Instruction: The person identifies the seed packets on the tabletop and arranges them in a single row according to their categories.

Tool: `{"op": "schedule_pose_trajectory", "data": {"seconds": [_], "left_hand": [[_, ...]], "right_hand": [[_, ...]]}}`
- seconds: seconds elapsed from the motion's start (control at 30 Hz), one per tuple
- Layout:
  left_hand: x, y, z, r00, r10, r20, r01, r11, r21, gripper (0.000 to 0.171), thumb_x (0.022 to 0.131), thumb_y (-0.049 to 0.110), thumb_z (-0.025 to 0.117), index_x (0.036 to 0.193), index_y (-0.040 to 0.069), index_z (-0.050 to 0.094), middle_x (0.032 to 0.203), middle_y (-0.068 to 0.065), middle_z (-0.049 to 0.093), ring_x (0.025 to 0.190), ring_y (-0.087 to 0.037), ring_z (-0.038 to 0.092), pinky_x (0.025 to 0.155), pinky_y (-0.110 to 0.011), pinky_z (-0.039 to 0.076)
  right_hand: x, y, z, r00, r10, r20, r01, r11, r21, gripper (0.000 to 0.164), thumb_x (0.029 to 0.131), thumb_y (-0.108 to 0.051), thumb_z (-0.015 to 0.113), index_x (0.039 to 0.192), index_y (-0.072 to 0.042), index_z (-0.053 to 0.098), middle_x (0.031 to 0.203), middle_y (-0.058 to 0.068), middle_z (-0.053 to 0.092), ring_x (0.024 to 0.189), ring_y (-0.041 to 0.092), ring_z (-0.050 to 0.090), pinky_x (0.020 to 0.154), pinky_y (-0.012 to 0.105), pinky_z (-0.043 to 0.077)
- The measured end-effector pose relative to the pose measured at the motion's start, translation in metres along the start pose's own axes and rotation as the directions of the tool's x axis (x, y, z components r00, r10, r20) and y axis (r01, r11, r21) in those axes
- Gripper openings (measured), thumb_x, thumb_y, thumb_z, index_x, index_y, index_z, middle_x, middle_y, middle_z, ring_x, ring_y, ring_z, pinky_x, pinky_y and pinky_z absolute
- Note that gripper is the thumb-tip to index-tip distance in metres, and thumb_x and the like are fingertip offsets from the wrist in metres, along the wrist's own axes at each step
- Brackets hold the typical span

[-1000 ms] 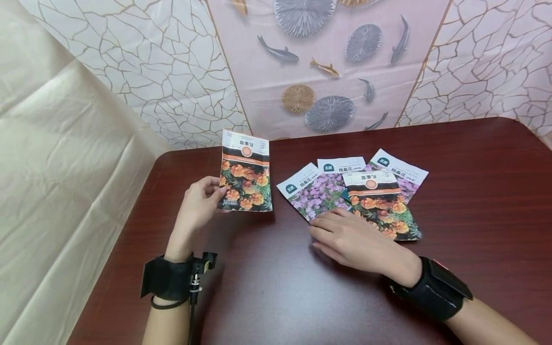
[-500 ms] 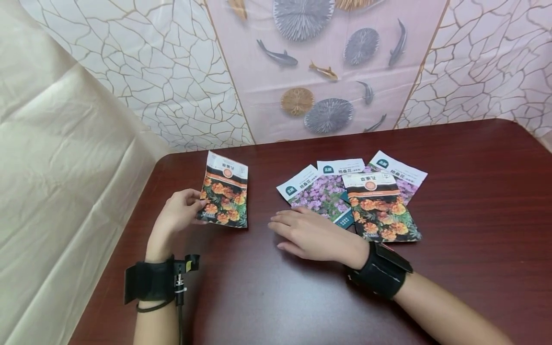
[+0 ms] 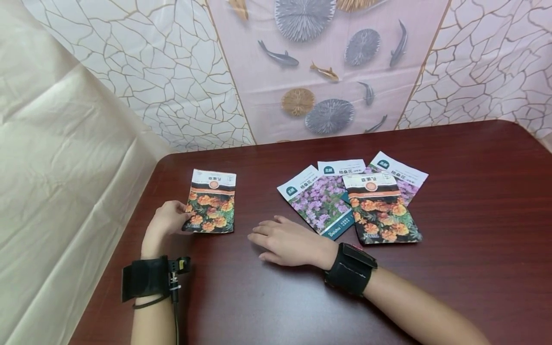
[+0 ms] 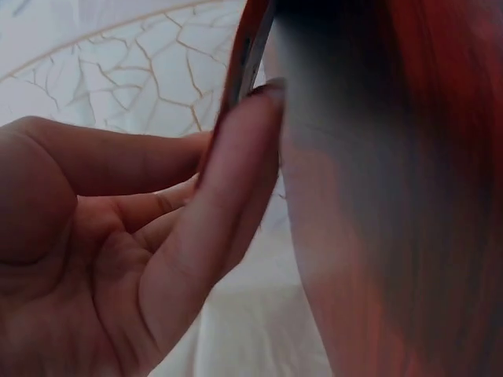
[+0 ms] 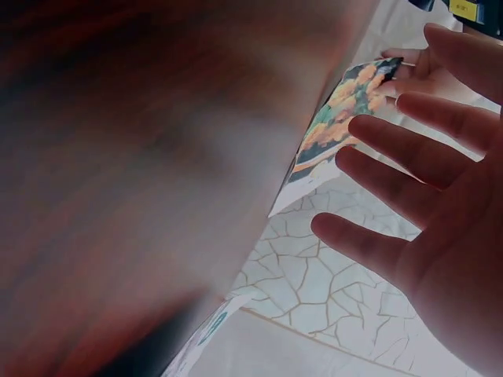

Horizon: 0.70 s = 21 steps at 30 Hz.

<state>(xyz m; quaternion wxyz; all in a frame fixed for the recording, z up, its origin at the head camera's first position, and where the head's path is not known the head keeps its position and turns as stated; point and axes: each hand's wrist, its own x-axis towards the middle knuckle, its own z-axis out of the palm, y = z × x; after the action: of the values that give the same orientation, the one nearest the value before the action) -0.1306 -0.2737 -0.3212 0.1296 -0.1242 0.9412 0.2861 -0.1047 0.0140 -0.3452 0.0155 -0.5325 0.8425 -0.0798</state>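
On the left of the table, my left hand (image 3: 167, 219) pinches the lower left edge of a marigold seed packet (image 3: 212, 203), thumb on one face and fingers on the other. The left wrist view shows that packet (image 4: 242, 67) edge-on between thumb and fingers. My right hand (image 3: 293, 243) is palm down at mid-table with fingers extended and nothing in them. In the right wrist view the spread right hand (image 5: 440, 188) is seen from the palm side, with the marigold packet beyond it. A purple-flowered packet (image 3: 321, 206) lies just behind the right hand.
Two more purple-flowered packets, one at the middle (image 3: 340, 167) and one at the right (image 3: 403, 173), lie partly under another marigold packet (image 3: 381, 211). Dark red table (image 3: 474, 230) extends to the right. A patterned cloth (image 3: 329, 86) hangs behind it, and a pale curtain (image 3: 64, 167) at the left.
The left hand has carried its marigold packet left and down toward the table. My right hand has slid left off the purple-flowered packet, uncovering its lower part.
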Motion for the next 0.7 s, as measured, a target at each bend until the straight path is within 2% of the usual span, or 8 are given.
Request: {"op": "schedule_pose_trajectory", "data": {"seconds": [0.13,0.23,0.6,0.7], "left_hand": [[0.000,-0.007,-0.002,0.997,-0.043,0.070,0.045,0.998,-0.041,0.022,0.092,0.002,0.048,0.107,-0.014,0.047,0.092,-0.025,0.053,0.071,-0.023,0.061,0.060,-0.035,0.054],[-0.001,-0.010,-0.004,0.994,-0.070,0.086,0.074,0.996,-0.042,0.021,0.092,0.001,0.047,0.105,-0.015,0.047,0.089,-0.024,0.054,0.068,-0.022,0.061,0.060,-0.035,0.054],[-0.001,-0.020,-0.003,0.993,-0.104,0.047,0.104,0.995,-0.002,0.019,0.091,0.003,0.046,0.098,-0.015,0.051,0.084,-0.022,0.053,0.065,-0.022,0.062,0.056,-0.034,0.054],[0.000,-0.021,-0.002,0.995,-0.100,0.028,0.099,0.994,0.048,0.019,0.090,0.004,0.047,0.095,-0.014,0.053,0.080,-0.020,0.054,0.064,-0.021,0.059,0.054,-0.032,0.052]], "right_hand": [[0.005,-0.003,-0.001,1.000,0.005,0.018,-0.005,1.000,-0.012,0.045,0.092,-0.034,0.055,0.131,-0.012,0.051,0.130,0.006,0.051,0.123,0.021,0.042,0.101,0.049,0.030],[0.009,-0.004,-0.002,0.999,0.007,0.031,-0.007,1.000,-0.015,0.046,0.092,-0.034,0.054,0.132,-0.012,0.050,0.131,0.006,0.050,0.125,0.021,0.041,0.101,0.049,0.029],[0.029,-0.013,-0.006,0.997,0.000,0.081,0.001,1.000,-0.016,0.044,0.091,-0.035,0.055,0.131,-0.015,0.051,0.131,0.004,0.050,0.125,0.019,0.040,0.100,0.051,0.030],[0.033,-0.016,-0.005,0.996,0.001,0.094,0.001,1.000,-0.022,0.045,0.091,-0.036,0.055,0.131,-0.016,0.051,0.131,0.003,0.050,0.125,0.018,0.040,0.100,0.051,0.030]]}}
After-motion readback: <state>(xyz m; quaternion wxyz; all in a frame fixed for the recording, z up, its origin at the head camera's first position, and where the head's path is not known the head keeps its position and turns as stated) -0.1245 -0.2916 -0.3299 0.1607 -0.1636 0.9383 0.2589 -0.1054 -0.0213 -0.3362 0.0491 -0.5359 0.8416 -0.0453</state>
